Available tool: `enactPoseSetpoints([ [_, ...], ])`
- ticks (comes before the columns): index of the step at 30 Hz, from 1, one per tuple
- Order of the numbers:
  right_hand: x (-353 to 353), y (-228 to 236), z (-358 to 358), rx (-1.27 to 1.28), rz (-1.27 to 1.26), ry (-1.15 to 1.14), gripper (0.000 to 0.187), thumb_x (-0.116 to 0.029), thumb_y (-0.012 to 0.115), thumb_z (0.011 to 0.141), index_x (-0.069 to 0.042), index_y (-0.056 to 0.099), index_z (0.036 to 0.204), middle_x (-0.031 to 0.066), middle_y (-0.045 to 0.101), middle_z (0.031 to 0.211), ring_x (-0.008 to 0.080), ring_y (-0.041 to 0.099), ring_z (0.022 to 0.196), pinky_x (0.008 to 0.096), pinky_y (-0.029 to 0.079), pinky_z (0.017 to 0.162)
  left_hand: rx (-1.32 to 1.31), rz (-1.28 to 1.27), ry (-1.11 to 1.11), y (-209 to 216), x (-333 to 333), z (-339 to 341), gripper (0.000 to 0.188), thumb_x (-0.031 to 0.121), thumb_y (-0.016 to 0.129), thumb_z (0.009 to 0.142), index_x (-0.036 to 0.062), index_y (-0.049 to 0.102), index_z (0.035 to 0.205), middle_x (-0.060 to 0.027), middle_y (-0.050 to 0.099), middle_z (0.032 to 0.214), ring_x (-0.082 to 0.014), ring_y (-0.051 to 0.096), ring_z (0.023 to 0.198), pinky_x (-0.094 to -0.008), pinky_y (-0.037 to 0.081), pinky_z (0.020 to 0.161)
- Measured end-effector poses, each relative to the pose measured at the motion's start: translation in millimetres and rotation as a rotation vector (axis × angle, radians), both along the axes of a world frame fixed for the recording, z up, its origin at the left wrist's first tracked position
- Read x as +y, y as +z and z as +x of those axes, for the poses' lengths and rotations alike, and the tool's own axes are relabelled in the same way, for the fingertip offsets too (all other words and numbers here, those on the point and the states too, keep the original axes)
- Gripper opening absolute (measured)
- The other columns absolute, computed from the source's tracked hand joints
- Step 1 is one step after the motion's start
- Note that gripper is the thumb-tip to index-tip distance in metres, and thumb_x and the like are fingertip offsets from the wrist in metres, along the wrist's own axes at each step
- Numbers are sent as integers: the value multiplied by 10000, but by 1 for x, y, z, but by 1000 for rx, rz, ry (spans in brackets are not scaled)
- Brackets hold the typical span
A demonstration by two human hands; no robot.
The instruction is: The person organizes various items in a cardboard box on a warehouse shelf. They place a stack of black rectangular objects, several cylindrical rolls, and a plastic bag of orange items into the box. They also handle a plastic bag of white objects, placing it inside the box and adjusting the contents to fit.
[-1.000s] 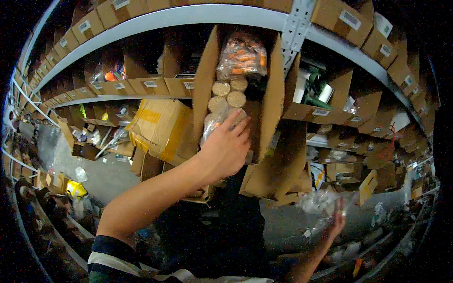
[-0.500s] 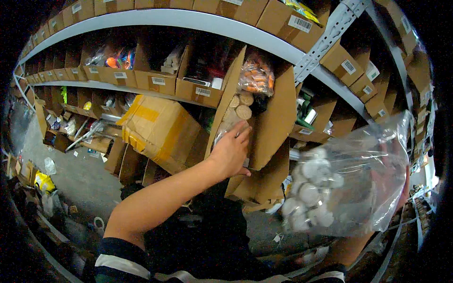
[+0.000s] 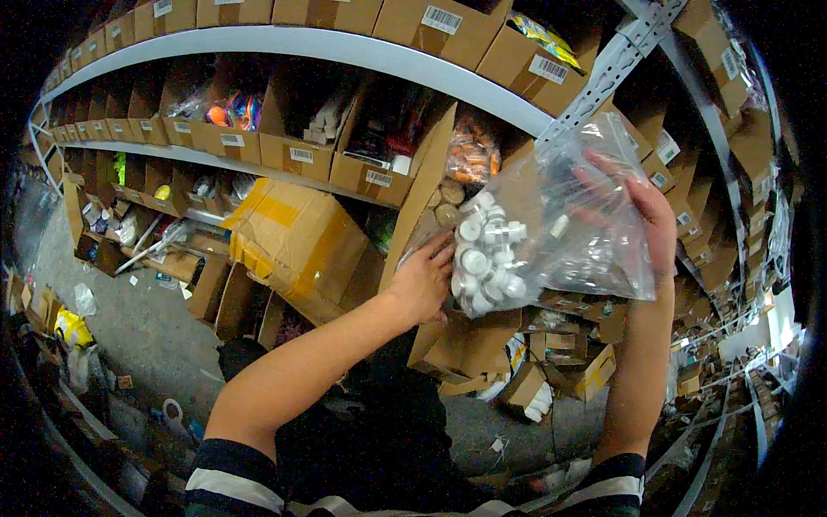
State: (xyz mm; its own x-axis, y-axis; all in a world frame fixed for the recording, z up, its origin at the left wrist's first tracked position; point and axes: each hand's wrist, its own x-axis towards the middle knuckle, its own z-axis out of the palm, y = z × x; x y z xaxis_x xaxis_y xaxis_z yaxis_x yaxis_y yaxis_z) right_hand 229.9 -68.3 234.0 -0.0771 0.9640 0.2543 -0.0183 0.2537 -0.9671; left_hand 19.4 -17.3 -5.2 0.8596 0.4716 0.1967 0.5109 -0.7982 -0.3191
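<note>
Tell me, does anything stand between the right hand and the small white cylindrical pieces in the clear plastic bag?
Besides the clear bag, only one stray white piece shows between: the right hand is at the bag's right end, the other pieces bunched at its left. Whether that hand is inside or behind the bag is unclear.

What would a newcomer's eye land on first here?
Probably the clear plastic bag of small white cylindrical pieces, right of centre, at the right hand. Next, the bulky yellow-taped carton left of centre, then the bag of orange items in the open cardboard box, beyond the left hand.
</note>
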Motion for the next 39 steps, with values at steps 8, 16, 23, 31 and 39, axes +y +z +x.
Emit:
enactPoseSetpoints([
  [8,15,-2,-1,-228,-4,-177,458,-208,467,1024,163,547,1281,230,593,1367,351,602,1256,468,621,844,-190,-173,-82,21,-9,-22,622,600,732,774,111,743,1160,-126,603,1403,-332,435,1415,-460,228,1242],
  [16,21,5,18,-187,-12,-147,487,-229,452,1021,162,540,1299,231,603,1355,350,614,1233,479,594,896,-162,-260,-104,32,-2,-24,574,511,727,825,52,703,1169,-169,652,1278,-382,511,1316,-477,350,1174],
  [23,36,18,55,81,-71,-115,449,-236,467,1018,108,590,1278,232,669,1228,331,680,1091,453,574,923,-528,-402,-272,42,9,-39,461,323,703,880,-7,667,1199,-260,581,1361,-419,509,1318,-459,412,1126],
  [31,39,29,62,106,-8,-115,338,-216,533,998,59,670,1140,169,738,1039,260,734,888,380,614,804,-1790,-1817,-30,56,-7,-18,469,228,478,1015,76,464,1457,-85,610,1327,-221,638,1140,-415,548,904],
  [39,43,22,43,158,-37,77,419,-250,502,1013,93,635,1213,198,680,1231,321,672,1137,434,611,854,-1704,-1858,-94,57,-10,7,713,603,377,1028,73,432,1502,-108,503,1488,-271,461,1368,-467,338,1155],
])
